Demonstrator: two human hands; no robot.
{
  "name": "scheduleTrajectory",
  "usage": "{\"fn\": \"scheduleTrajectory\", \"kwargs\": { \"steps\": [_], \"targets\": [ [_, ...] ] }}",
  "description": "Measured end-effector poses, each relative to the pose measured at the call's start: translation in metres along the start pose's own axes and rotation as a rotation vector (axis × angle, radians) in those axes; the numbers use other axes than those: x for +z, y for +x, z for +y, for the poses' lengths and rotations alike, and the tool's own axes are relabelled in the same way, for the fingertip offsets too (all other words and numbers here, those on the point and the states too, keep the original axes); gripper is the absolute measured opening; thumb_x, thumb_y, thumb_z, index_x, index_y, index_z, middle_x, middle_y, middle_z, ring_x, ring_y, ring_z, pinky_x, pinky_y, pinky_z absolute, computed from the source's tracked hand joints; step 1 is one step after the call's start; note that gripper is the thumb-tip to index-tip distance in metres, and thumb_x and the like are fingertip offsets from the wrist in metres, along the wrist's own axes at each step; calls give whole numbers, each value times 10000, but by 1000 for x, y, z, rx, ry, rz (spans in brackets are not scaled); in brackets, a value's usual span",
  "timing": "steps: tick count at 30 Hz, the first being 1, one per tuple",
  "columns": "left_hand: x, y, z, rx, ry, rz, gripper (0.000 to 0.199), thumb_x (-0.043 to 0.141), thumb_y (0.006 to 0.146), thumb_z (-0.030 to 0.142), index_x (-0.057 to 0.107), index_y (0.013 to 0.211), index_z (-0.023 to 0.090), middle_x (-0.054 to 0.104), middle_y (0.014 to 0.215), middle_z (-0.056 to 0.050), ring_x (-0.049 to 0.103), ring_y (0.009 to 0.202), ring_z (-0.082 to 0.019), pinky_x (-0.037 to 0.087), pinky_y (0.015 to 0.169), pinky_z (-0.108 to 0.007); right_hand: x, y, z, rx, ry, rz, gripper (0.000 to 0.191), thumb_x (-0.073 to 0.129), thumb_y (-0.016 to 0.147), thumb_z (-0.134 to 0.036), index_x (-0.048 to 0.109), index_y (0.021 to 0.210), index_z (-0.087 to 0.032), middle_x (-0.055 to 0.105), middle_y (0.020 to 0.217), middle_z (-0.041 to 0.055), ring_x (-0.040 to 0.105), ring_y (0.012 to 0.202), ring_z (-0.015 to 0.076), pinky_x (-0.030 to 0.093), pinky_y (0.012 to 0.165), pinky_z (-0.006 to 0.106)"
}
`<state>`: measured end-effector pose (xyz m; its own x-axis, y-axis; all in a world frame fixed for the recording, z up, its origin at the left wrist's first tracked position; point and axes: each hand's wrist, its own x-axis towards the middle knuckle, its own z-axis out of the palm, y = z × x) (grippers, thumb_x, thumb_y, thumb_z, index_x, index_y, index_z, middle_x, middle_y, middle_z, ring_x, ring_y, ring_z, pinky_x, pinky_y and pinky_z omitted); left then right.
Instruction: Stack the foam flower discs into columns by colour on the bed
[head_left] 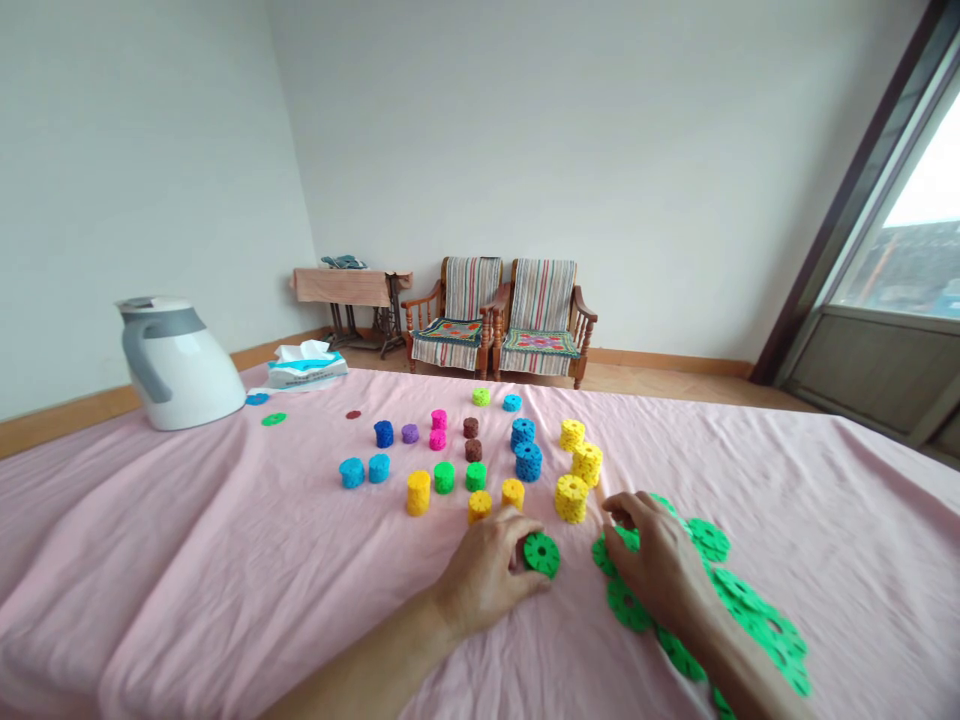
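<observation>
My left hand [487, 570] is closed around a small stack of green notched discs [541, 555], with the round top face and its centre hole turned toward me. To the right, my right hand [652, 550] reaches over a spread of loose green discs [757, 615], fingers bent down at its left part. Whether those fingers pinch a disc cannot be made out. Just beyond the hands stand yellow disc stacks [571, 498] and orange-yellow stacks [418, 493]. One orange-yellow stack is partly hidden behind my left hand.
Farther back are blue stacks [528, 462], green stacks [444, 478], brown stacks [472, 450] and pink stacks [438, 439]. A white kettle [187, 370] and a tissue pack [307, 368] stand at the left on the pink cloth [262, 560]. Two wooden chairs [540, 310] are beyond the table.
</observation>
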<state>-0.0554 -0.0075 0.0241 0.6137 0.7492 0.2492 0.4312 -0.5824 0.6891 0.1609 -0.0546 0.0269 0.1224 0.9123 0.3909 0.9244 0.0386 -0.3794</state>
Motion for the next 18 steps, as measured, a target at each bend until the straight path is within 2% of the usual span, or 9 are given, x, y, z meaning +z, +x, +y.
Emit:
{"fn": "scheduleTrajectory", "kwargs": {
  "steps": [4, 9, 14, 18],
  "targets": [
    [-1, -1, 0, -10, 2, 0, 419, 789, 611, 157, 661, 1008, 199, 571, 847, 8, 530, 725, -150, 396, 614, -231, -5, -3, -7, -28, -87, -108, 209, 469, 769, -211, 595, 933, -182, 627, 913, 71, 571, 880, 241, 389, 752, 344],
    [-2, -1, 2, -16, 4, -5, 355, 789, 618, 180, 667, 950, 210, 558, 828, 15, 528, 719, -146, 380, 592, -223, -18, 1, -4, -1, -191, -280, 246, 536, 717, -262, 640, 924, -179, 633, 978, 104, 546, 972, 311, 373, 803, 406],
    [-3, -1, 3, -28, 15, -2, 363, 787, 619, 187, 661, 959, 212, 551, 827, 17, 526, 727, -147, 375, 587, -222, -22, 16, 4, -61, -144, -416, 263, 528, 699, -181, 661, 923, -151, 650, 944, 118, 579, 944, 270, 387, 809, 353],
    [-3, -1, 3, -37, 26, -1, 376, 793, 617, 206, 662, 970, 210, 556, 844, 13, 528, 740, -151, 387, 609, -227, -21, 25, 7, -58, -119, -413, 219, 461, 781, -183, 679, 796, -168, 675, 839, 105, 612, 849, 238, 395, 736, 318]
  ]
}}
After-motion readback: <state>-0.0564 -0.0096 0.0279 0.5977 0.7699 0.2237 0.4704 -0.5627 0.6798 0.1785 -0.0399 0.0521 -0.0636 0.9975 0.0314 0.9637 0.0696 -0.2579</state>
